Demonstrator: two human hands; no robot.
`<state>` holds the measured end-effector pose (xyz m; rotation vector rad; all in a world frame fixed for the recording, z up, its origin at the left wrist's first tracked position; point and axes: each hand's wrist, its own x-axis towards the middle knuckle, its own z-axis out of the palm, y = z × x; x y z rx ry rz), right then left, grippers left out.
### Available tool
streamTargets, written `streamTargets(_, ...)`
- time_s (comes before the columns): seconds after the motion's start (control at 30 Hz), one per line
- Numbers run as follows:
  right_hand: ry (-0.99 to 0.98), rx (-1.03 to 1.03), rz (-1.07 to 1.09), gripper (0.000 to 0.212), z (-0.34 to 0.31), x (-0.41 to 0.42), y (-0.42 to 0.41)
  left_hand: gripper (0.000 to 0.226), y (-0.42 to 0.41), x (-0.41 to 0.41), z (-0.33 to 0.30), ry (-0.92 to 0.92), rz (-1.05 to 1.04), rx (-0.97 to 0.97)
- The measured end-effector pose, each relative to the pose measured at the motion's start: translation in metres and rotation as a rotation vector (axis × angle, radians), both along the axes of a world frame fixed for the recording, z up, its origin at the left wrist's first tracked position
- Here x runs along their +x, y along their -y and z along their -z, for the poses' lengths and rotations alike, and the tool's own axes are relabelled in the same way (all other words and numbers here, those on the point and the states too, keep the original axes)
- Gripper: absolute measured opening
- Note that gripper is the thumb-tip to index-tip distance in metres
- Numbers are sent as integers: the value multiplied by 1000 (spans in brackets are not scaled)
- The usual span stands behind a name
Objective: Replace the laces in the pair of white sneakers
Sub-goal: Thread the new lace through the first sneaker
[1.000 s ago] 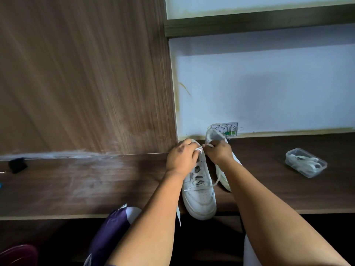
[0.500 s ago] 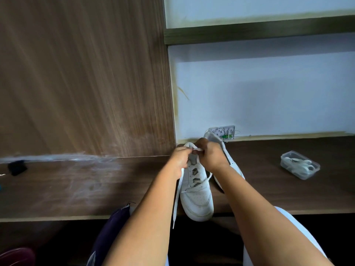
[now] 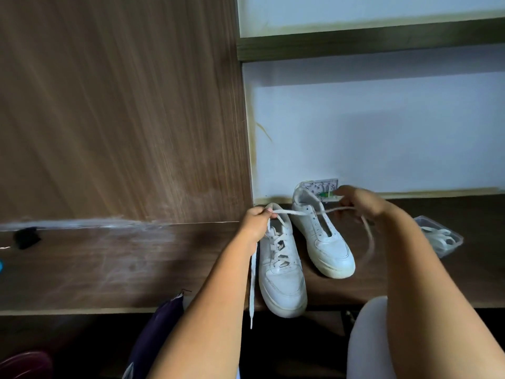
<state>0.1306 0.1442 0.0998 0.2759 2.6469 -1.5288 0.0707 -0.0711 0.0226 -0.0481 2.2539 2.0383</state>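
The laced white sneaker lies on the wooden worktop, toe pointing toward the person and hanging slightly over the front edge. A white shoelace runs taut across its collar between both hands. The left hand pinches the lace at the sneaker's heel, and a loose end hangs down past the worktop's edge. The right hand, blurred, grips the other part of the lace, which loops down to the right. Just beside the first shoe, the unlaced white sneaker lies angled, its heel near the wall. Farther right sits a clear plastic container holding white laces.
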Motion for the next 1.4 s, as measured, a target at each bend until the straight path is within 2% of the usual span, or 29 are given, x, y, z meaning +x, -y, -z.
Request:
streamTargets(0.07,196,187,-80,61,9,-2,10,27,-3,2,-1,-27,62,-8)
streamTargets(0.1,211,312,-123,64,19,-7,19,25,-6,4,0,-38,94,-20)
streamTargets(0.17,66,418,-199,60,38,-20,39,21,-11,8,0,-57,123,-61)
streamTargets(0.23,-92,340,-232,41,50,-26,61,19,-13,9,1,-67,106,-76)
streamTargets(0.3,-162,181,-176,28,56,-29,74,15,-10,9,2,-74,75,-96)
streamTargets(0.37,-206,52,-122,21,59,-30,76,11,-4,9,3,-101,64,-146)
streamTargets(0.43,-212,17,-122,17,57,-30,72,13,4,8,4,-147,74,-200)
streamTargets(0.5,-186,89,-131,15,55,-32,62,16,14,7,4,-198,102,-323)
streamTargets(0.57,-163,253,-127,9,57,-35,50,18,27,3,6,-226,113,-462)
streamTargets(0.67,-125,398,-37,11,67,-44,35,17,42,-2,7,-223,4,-675)
streamTargets(0.8,-34,444,85,13,78,-54,27,24,37,2,12,-127,1,-858)
streamTargets(0.9,55,511,5,20,73,-47,30,37,35,4,15,-14,116,-892)
streamTargets(0.93,83,494,-57,24,68,-42,32,38,37,6,12,27,157,-871)
streamTargets(0.97,117,393,-119,29,62,-35,35,38,38,8,7,55,189,-835)
streamTargets(1.07,292,-341,-255,27,49,-18,52,35,36,17,-10,110,235,-604)
streamTargets(1.1,342,-513,-289,27,47,-16,59,33,33,21,-16,115,267,-548)
streamTargets(1.17,385,-673,-282,29,48,-16,76,27,28,29,-27,134,376,-565)
streamTargets(1.23,385,-748,-204,27,50,-15,92,23,25,34,-32,191,466,-708)
streamTargets(1.3,325,-693,-171,26,55,-15,103,29,25,31,-31,257,444,-800)
streamTargets(1.33,253,-580,-175,25,58,-16,105,33,24,27,-29,244,347,-789)
streamTargets(1.4,92,-182,-253,24,61,-16,105,41,22,16,-22,150,71,-594)
